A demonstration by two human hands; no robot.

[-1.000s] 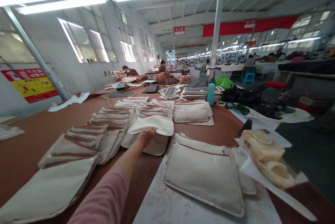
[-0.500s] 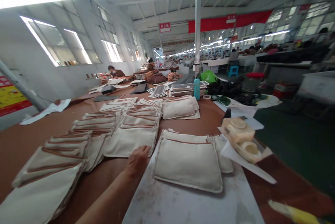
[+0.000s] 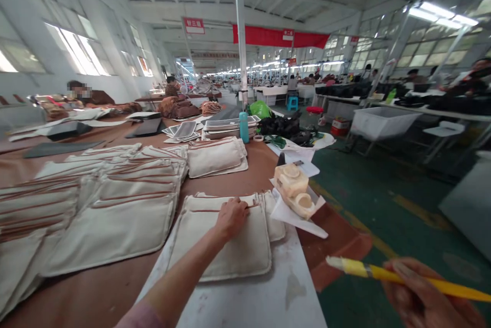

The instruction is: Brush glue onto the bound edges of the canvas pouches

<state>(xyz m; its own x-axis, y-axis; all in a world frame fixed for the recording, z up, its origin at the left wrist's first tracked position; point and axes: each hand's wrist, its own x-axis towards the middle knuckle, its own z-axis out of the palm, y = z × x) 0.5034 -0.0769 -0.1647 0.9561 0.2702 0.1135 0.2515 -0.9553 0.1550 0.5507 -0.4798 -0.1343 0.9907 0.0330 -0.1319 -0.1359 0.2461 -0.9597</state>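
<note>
My left hand (image 3: 232, 217) lies over the upper part of a cream fabric pouch piece (image 3: 222, 254) with brown trim. Its fingers are curled and closed at the trim near the top edge; the fingertips are partly hidden. The piece rests with others on a pale board (image 3: 245, 305). At the lower right, my right hand (image 3: 425, 292) is closed around the handle of a yellow brush (image 3: 353, 267), whose pale bristles point left. Between the two hands, farther back, stands a glue-stained plastic container (image 3: 291, 180) with an opening.
Overlapping rows of cream pieces (image 3: 115, 231) cover the brown sheet at left. Behind are another small stack (image 3: 215, 156), a blue bottle (image 3: 243, 127) and a tape roll (image 3: 258, 138). Black material (image 3: 284, 126) lies beyond. A white bin (image 3: 383, 122) stands across the aisle. Other people sit farther off.
My left hand has moved from the left-hand stack onto the piece on the board. My right hand has come into view with the brush. The camera has turned right.
</note>
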